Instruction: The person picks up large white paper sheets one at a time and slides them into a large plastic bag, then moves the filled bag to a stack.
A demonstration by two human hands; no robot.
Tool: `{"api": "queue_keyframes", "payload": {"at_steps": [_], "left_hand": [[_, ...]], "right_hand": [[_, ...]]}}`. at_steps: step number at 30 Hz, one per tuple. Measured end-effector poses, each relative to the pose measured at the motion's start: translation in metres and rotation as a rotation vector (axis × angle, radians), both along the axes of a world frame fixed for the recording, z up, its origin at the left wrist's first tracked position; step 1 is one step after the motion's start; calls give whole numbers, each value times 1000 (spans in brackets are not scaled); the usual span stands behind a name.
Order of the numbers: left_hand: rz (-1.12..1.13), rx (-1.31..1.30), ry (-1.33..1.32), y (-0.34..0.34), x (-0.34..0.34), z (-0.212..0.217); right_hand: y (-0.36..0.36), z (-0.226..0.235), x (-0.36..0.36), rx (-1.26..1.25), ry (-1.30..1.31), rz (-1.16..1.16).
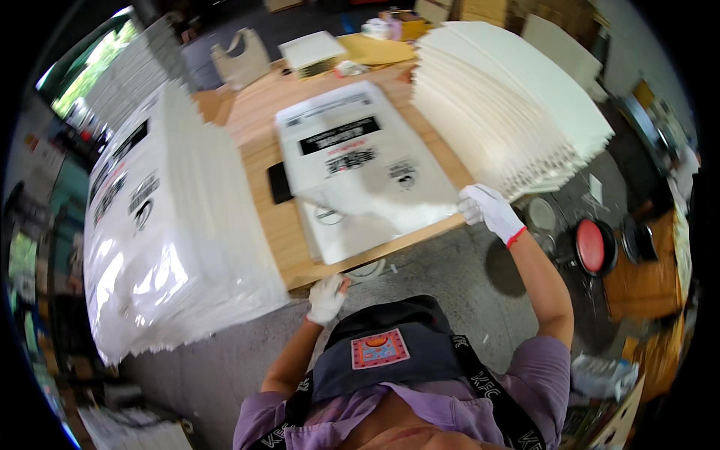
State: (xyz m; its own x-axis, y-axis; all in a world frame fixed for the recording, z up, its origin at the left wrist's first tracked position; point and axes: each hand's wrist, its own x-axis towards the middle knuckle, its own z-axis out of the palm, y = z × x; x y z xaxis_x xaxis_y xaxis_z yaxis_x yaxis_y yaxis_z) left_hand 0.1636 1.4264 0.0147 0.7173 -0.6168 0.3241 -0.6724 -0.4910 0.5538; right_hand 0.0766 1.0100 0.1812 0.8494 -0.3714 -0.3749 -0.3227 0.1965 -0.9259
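Handling printed bag (360,169) flat on worktop (262,161): our right hand (487,210) closed on its near right corner, left hand (328,298) curled at worktop edge, apparently holding nothing. Big stack (172,225) left, fanned pile (510,105) right; we judge work mid-run.

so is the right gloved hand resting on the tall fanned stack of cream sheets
No, the right gloved hand grips the near right corner of the flat white printed plastic bag on the wooden table, just below the cream stack.
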Motion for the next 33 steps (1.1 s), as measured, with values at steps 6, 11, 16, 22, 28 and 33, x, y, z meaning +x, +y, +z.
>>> {"api": "queue_keyframes", "payload": {"at_steps": [6,11,16,22,28,33], "left_hand": [[-346,242,-348,-164,103,68],[-494,939,-544,-205,142,71],[-629,988,-517,-207,143,63],[-487,1226,-141,-199,103,81],[-724,669,45,-223,64,138],[-747,-101,1107,-320,24,226]], "right_hand": [[-27,50,-46,-344,-129,-22],[-65,121,-78,-1364,-47,-487],[-125,136,-80,-1824,46,-433],[-155,141,-68,-1762,271,-220],[-189,143,-60,-2173,173,-3],[-183,162,-47,-2390,342,59]]}}
